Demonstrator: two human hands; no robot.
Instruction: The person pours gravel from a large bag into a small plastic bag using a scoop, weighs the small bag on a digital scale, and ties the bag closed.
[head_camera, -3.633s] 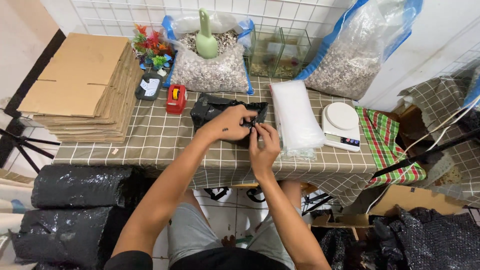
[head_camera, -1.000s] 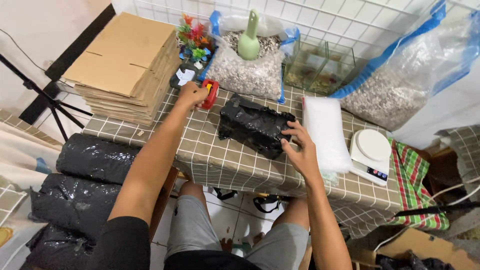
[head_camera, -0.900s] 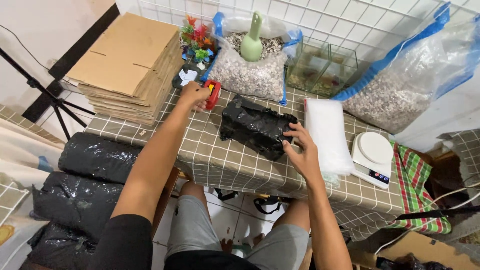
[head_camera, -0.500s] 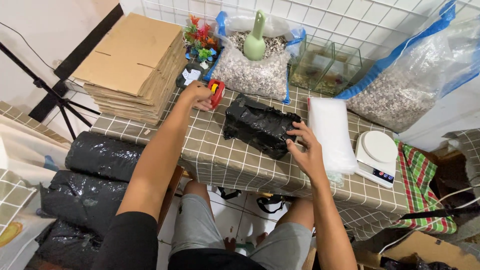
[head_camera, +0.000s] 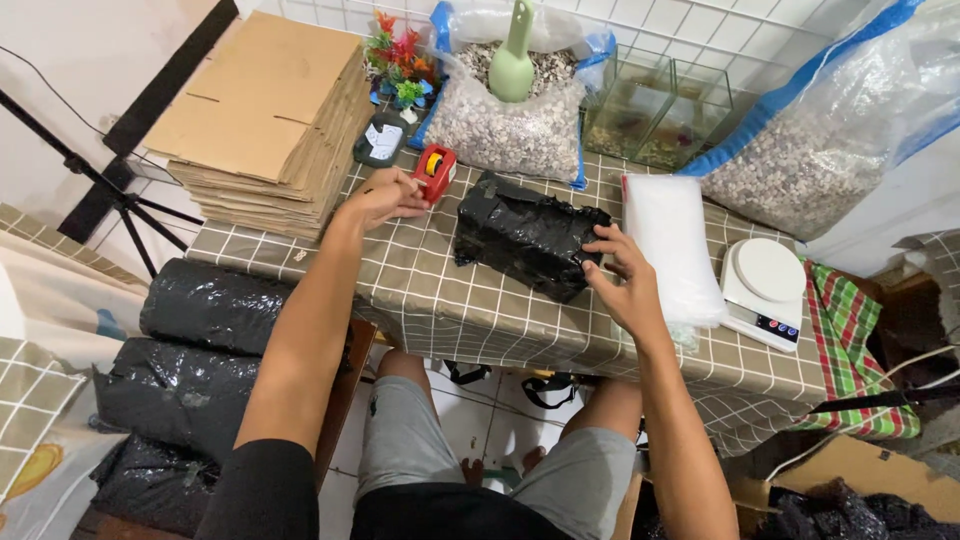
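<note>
A parcel wrapped in black plastic (head_camera: 528, 232) lies in the middle of the checked tablecloth (head_camera: 420, 300). My right hand (head_camera: 622, 280) rests on its right end with fingers spread. My left hand (head_camera: 385, 194) reaches to the left and touches a red tape dispenser (head_camera: 436, 171), its fingers curled at the dispenser's near side. Whether the dispenser is lifted off the table I cannot tell.
A stack of flat cardboard boxes (head_camera: 265, 110) sits at the left. Behind are an open gravel bag with a green scoop (head_camera: 515, 45), a glass tank (head_camera: 655, 105), a second gravel bag (head_camera: 830, 130). White plastic bags (head_camera: 668, 240) and a white scale (head_camera: 765, 285) lie right. Black rolls (head_camera: 215, 305) lie below left.
Earlier both hands worked on the black parcel. My left hand then reached left to the red tape dispenser and stays there; my right hand keeps resting on the parcel.
</note>
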